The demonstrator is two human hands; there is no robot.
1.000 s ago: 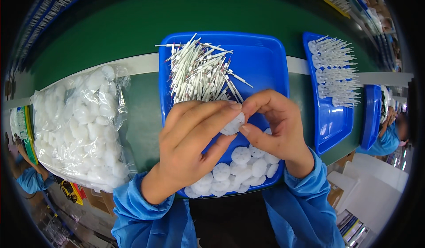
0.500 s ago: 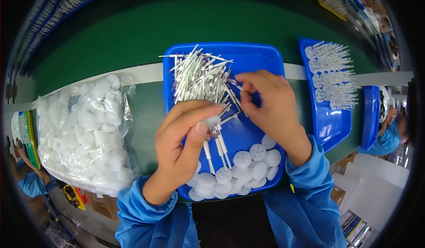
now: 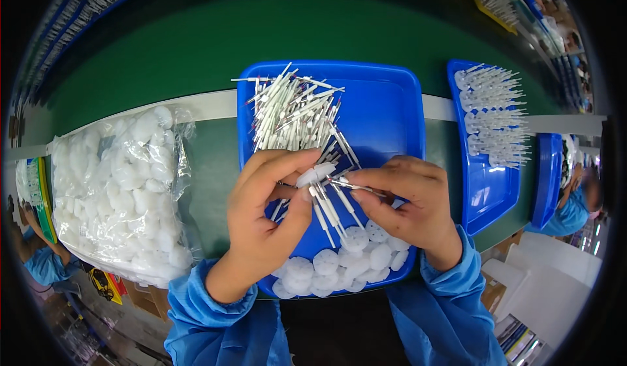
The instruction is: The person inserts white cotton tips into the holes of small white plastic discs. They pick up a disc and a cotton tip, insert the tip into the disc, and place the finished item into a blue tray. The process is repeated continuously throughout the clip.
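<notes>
— Blue plastic fills the middle of the head view: a square tray [image 3: 392,104] sits on the green table [image 3: 163,59], with both hands working over its near half.

— What does the left hand [image 3: 264,222] hold?

— A small white disc [image 3: 315,174], pinched between its thumb and fingertips, held just above the tray floor.

— And the right hand [image 3: 408,202]?

— Its fingers are pressed together on a thin white stick [image 3: 349,185], whose tip points at the disc and seems to touch it. I cannot tell whether it has entered the disc.

— Where do those parts come from?

— A pile of sticks [image 3: 294,114] lies in the far left part of the tray, some trailing down under the hands. A heap of white discs [image 3: 346,265] lies along the tray's near edge, just below the right hand.

— What else is around?

— A clear bag of white discs [image 3: 117,196] lies on the table to the left, near the tray but apart from it. To the right stands a second blue tray [image 3: 486,196] holding finished sticks with discs [image 3: 496,114], laid in rows. Beyond it, at the right rim, is a third blue tray [image 3: 545,183] and another person's blue sleeve [image 3: 571,212].

— And the person's own arms?

— Blue sleeves [image 3: 215,320] enter from the lower edge.
</notes>
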